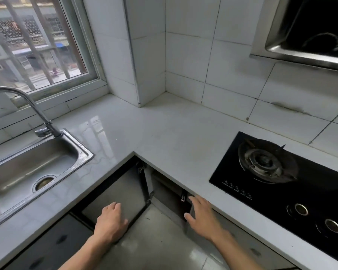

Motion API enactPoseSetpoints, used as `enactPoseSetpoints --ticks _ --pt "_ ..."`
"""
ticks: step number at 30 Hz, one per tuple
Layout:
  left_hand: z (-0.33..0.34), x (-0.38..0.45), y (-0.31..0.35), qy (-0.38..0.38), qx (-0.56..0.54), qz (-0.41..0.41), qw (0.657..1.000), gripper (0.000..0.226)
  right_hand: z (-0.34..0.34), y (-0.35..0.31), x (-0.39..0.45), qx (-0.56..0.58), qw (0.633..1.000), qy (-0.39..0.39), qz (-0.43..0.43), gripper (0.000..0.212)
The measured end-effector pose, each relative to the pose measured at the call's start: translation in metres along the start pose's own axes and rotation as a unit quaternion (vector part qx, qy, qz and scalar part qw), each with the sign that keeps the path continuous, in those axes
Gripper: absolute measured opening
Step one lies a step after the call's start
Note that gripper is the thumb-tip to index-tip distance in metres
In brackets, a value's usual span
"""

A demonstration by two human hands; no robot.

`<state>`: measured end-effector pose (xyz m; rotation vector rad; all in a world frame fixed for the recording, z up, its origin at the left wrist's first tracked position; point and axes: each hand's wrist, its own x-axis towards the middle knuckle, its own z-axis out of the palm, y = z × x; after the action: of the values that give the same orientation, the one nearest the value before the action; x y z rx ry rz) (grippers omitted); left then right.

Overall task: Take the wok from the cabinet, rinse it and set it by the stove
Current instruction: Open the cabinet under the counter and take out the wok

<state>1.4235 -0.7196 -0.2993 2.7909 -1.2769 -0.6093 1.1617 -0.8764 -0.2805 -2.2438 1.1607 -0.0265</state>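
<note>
Hands first: left hand (111,221) lies palm-down w/ fingers loosely together on the frosted panel of the open cabinet door (117,193); nothing pinched. Right hand (201,215) is spread, fingers apart, reaching at the dark edge of the other door (186,203) under the counter's front edge, gripping nothing yet.

Wok: not visible anywhere. Presumably inside the cabinet opening (164,188) at the counter's inner corner, but that interior is shadowed and mostly cut off by the counter overhang, so can't tell what's in there.

Handling, as a guess: a wok is prob. rigid metal, fairly heavy, awkward and wide for that narrow corner gap; best taken by its handle, 2nd hand steadying the rim. Slippery once wet.

Farther back: sink (82,152) at the counter's left edge w/ tap (33,106), bowl partly cut off; stove (281,182) at the right edge, partly out of frame. Bare counter (164,129) lies between them.
</note>
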Motion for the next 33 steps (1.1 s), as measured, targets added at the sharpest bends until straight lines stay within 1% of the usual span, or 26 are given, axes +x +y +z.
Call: enactPoseSetpoints --ticks 5,8,12,16,21,25,27,29,32,33 --pt "0.004 -0.032 0.029 0.015 -0.013 0.048 0.999 0.050 0.011 0.007 -0.038 0.033 0.999 0.015 0.022 0.064" --pt "0.007 -0.036 0.038 0.004 -0.025 0.075 0.997 0.051 0.014 0.010 -0.050 0.038 0.998 0.029 0.031 0.062" --pt "0.008 -0.031 0.042 0.000 -0.036 0.104 0.994 0.045 0.019 0.009 -0.055 0.038 0.998 0.023 0.043 0.060" --pt "0.010 -0.015 0.031 -0.009 -0.035 0.143 0.989 0.050 0.027 -0.001 -0.048 0.027 0.997 0.014 0.076 0.059" --pt "0.006 0.024 0.008 -0.010 -0.040 0.167 0.985 0.038 0.054 -0.030 -0.034 0.033 0.994 0.013 0.106 0.056" --pt "0.022 0.041 -0.003 -0.053 -0.035 0.193 0.979 0.041 0.082 -0.039 -0.029 0.024 0.992 -0.004 0.128 0.056" --pt "0.029 0.056 -0.002 -0.053 -0.031 0.213 0.975 0.043 0.090 -0.042 -0.013 0.021 0.991 -0.008 0.133 0.057" --pt "0.042 0.083 0.009 -0.059 -0.052 0.207 0.975 0.044 0.102 -0.028 0.018 0.031 0.989 -0.009 0.147 0.058" --pt "0.042 0.082 0.007 -0.049 -0.056 0.221 0.972 0.045 0.110 -0.035 0.029 0.028 0.988 -0.018 0.148 0.058" --pt "0.046 0.087 0.009 -0.042 -0.057 0.229 0.971 0.044 0.113 -0.034 0.037 0.028 0.989 -0.010 0.144 0.059"
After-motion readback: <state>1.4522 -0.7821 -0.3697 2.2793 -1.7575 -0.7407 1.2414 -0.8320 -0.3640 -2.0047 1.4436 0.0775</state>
